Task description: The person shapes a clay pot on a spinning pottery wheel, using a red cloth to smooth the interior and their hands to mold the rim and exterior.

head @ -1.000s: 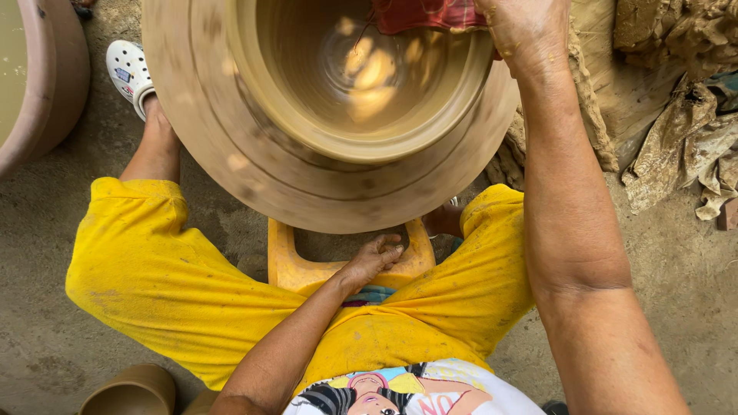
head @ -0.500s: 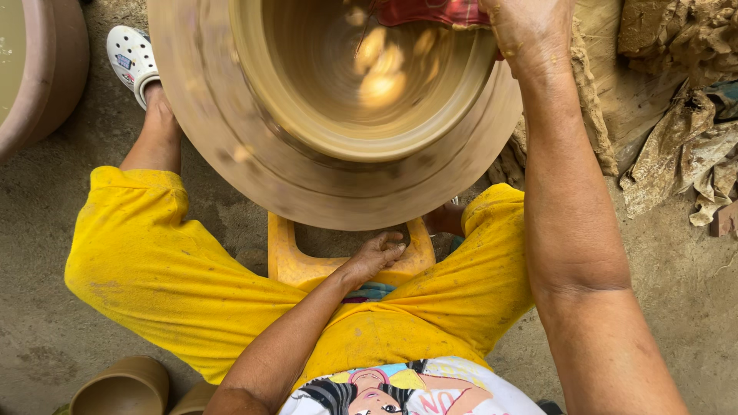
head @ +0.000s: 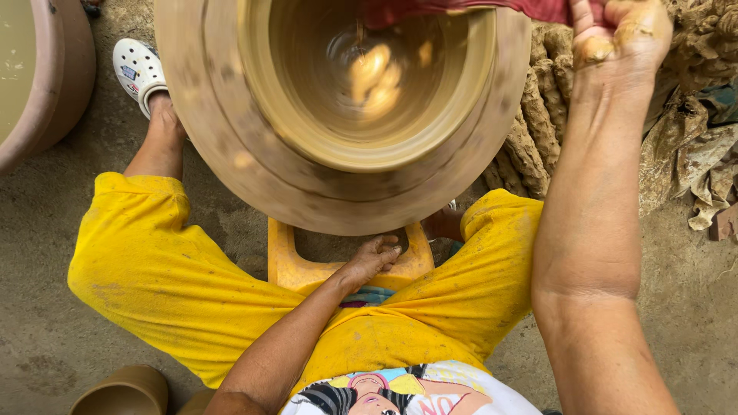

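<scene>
A wet clay pot (head: pixel 369 84) spins, blurred, on a wide clay-smeared wheel disc (head: pixel 231 154). My right hand (head: pixel 619 38), coated in clay, is at the pot's far right rim and pinches a red cloth (head: pixel 461 9) that lies over the rim's far edge. My left hand (head: pixel 373 257) is below the wheel, between my knees. Its fingers curl over the edge of a yellow plastic stool (head: pixel 288 261). I wear yellow shorts.
A pink basin (head: pixel 61 84) of muddy water stands at the far left. Rolls of raw clay (head: pixel 530 138) and dirty rags (head: pixel 707 169) lie to the right of the wheel. A white clog (head: pixel 138 69) is on my left foot. Brown clay pots (head: pixel 123 392) sit at the bottom left.
The wheel keeps turning. My right hand stays at the pot's rim with the red cloth, and my left hand stays on the stool. The view has shifted a little.
</scene>
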